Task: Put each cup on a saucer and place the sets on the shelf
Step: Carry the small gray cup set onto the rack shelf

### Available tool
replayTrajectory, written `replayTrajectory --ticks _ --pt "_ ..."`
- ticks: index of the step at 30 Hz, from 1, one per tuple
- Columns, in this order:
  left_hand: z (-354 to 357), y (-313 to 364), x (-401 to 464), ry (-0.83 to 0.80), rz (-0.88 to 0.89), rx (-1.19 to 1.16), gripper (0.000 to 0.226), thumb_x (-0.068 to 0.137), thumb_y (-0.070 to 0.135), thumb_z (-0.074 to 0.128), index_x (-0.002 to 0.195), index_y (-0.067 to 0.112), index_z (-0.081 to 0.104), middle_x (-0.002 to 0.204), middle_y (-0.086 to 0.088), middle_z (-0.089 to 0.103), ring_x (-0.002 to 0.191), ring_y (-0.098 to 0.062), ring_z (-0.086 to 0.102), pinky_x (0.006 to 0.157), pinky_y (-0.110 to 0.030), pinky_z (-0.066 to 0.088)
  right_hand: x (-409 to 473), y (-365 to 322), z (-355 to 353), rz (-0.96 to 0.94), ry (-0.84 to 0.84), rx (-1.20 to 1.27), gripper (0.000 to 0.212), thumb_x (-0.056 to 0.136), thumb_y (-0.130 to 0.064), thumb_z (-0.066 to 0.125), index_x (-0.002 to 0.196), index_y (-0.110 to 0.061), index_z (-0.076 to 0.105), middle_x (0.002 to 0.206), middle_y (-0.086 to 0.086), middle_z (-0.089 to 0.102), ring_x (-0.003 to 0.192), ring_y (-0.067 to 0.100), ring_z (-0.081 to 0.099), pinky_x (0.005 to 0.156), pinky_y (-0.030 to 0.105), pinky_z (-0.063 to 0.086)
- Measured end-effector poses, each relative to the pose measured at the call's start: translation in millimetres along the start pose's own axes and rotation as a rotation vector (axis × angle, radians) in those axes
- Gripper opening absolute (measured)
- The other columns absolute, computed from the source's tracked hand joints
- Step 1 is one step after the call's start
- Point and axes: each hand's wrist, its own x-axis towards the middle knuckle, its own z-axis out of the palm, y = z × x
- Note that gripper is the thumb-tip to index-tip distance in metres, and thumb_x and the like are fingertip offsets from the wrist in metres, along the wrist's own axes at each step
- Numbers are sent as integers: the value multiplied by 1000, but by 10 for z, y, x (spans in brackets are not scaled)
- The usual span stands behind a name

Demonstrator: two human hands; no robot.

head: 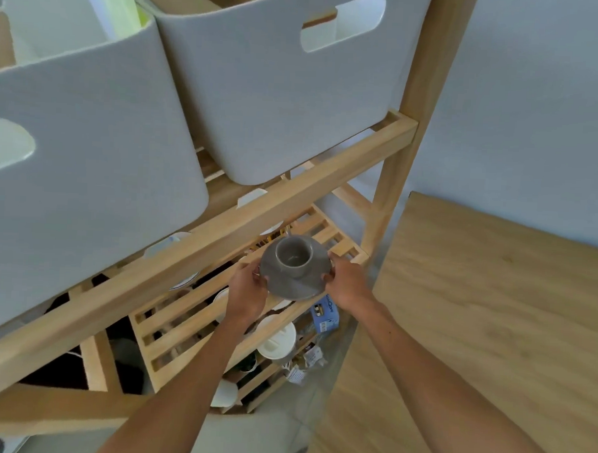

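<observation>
A grey cup [294,257] stands upright in the middle of a grey saucer [298,284]. My left hand [248,287] grips the saucer's left rim and my right hand [346,283] grips its right rim. The set is held over the front right part of the slatted wooden shelf [184,317]; I cannot tell whether it touches the slats. The cup looks empty.
Two large white bins [279,88] sit on the shelf level above, close over the set. White dishes [275,338] and a blue box [326,316] lie on lower levels. A wooden table [492,320] stands to the right of the shelf's upright post [387,202].
</observation>
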Motion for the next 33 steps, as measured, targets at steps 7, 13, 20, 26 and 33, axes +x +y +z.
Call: replayTrajectory --ticks 7,13,20,26,33 --pt "-17 -147 31 -87 64 34 28 97 9 55 122 19 59 115 -2 54 97 -15 59 87 -28 52 44 35 34 -28 -33 -84 58 103 -28 53 155 -17 32 141 12 54 128 31 54 105 47 49" --pt "-12 -325 -57 -156 267 333 60 92 54 54 142 22 44 150 -1 37 137 -20 30 108 -43 41 -125 58 19 -222 -40 -341 68 99 -49 53 154 -18 29 161 6 24 145 31 32 113 49 39" --pt "-20 -375 -17 -71 405 513 90 76 78 47 143 17 47 152 -1 44 137 -19 35 112 -40 37 -196 124 11 -294 -34 -504 76 97 -61 48 156 -17 27 165 2 21 143 32 36 114 48 35" --pt "26 -382 48 -94 377 477 86 81 70 57 148 20 39 158 1 35 140 -18 30 113 -39 33 -140 163 24 -270 -33 -531 82 95 -63 50 158 -18 22 168 0 15 146 32 32 114 50 35" --pt "79 -362 109 -84 365 511 82 85 69 53 151 24 35 161 -1 28 147 -20 23 115 -43 27 -120 168 58 -239 -5 -499 80 97 -61 46 159 -20 18 169 -1 11 148 32 31 114 50 35"
